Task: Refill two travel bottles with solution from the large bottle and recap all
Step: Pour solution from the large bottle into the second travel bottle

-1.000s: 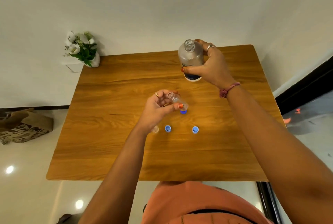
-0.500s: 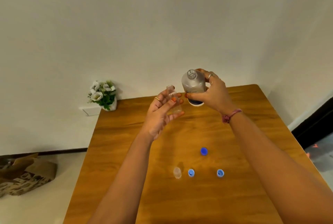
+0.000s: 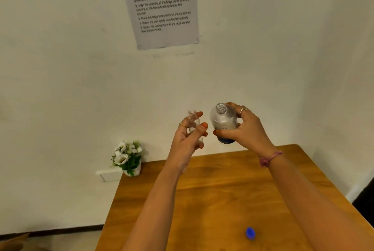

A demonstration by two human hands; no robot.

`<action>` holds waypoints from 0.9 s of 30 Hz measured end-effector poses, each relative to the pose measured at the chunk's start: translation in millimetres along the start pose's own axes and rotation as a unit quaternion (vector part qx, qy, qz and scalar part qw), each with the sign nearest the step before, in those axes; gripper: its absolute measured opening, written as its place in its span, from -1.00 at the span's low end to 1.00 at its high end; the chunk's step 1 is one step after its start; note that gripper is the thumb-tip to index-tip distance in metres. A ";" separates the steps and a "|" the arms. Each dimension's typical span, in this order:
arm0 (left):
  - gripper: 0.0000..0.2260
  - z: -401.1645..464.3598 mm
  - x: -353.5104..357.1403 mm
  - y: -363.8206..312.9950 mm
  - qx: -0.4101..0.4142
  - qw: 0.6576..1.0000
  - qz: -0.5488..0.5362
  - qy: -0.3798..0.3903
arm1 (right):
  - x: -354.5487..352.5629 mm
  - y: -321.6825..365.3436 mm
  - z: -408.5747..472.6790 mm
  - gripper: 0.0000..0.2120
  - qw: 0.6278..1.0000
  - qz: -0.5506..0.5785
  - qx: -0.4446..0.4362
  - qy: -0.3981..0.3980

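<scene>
My left hand [image 3: 187,139] holds a small clear travel bottle [image 3: 193,122] upright, its open neck uppermost, raised above the far edge of the table. Just to its right, my right hand [image 3: 245,129] grips the large solution bottle [image 3: 223,122], uncapped, with a blue band near its base and its mouth tipped slightly toward me. The two bottle mouths are apart, roughly level. One blue cap [image 3: 250,233] lies on the wooden table [image 3: 222,200] near the bottom of the view.
A small pot of white flowers [image 3: 128,157] stands at the table's far left corner beside a wall socket [image 3: 109,176]. A printed instruction sheet [image 3: 162,6] hangs on the wall above. The table's right edge runs close to a side wall.
Both hands rose with their bottles and the view tilted upward. The second small bottle and two blue caps dropped out of view; the wall sheet came into view.
</scene>
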State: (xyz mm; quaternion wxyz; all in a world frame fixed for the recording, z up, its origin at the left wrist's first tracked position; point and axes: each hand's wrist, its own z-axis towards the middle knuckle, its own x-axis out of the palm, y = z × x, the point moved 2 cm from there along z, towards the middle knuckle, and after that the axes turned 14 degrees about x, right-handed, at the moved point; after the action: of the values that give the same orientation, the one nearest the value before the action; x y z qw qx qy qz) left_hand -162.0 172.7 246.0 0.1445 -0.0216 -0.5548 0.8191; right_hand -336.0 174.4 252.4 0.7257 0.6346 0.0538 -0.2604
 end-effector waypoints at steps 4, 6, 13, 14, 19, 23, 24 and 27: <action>-0.59 9.4 -1.3 -17.0 0.001 1.000 -0.020 0.021 | -10.7 22.2 13.3 -0.25 1.000 -0.019 -0.019 -0.008; -0.56 12.3 -1.3 -21.5 -0.001 0.999 -0.024 0.027 | -16.0 33.0 18.1 -0.25 0.999 -0.026 -0.035 -0.011; -0.61 20.0 4.5 -36.2 0.030 0.998 -0.042 0.025 | -33.6 64.8 25.4 -0.29 0.993 -0.063 -0.098 -0.037; -0.61 21.6 5.6 -38.7 0.034 0.998 -0.038 0.021 | -36.0 69.1 25.5 -0.29 0.991 -0.073 -0.108 -0.043; -0.60 31.0 5.9 -49.8 0.066 0.998 -0.012 -0.010 | -45.0 89.1 27.0 -0.33 0.978 -0.131 -0.143 -0.074; -0.62 37.6 3.9 -57.1 0.096 0.995 0.020 -0.026 | -48.2 100.1 30.2 -0.33 0.970 -0.167 -0.150 -0.094; -0.60 38.7 3.4 -59.3 0.103 0.994 0.033 -0.029 | -48.9 102.7 31.0 -0.33 0.969 -0.171 -0.152 -0.097; -0.67 41.6 1.9 -66.0 0.119 0.990 0.069 -0.028 | -50.7 109.6 32.1 -0.34 0.965 -0.177 -0.160 -0.104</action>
State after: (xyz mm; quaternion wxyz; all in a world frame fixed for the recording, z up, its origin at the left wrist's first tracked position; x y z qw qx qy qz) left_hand -157.9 158.2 322.6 0.0738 -0.0191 -0.4543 0.8876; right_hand -338.8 166.1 377.1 0.7617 0.4597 0.1304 -0.4376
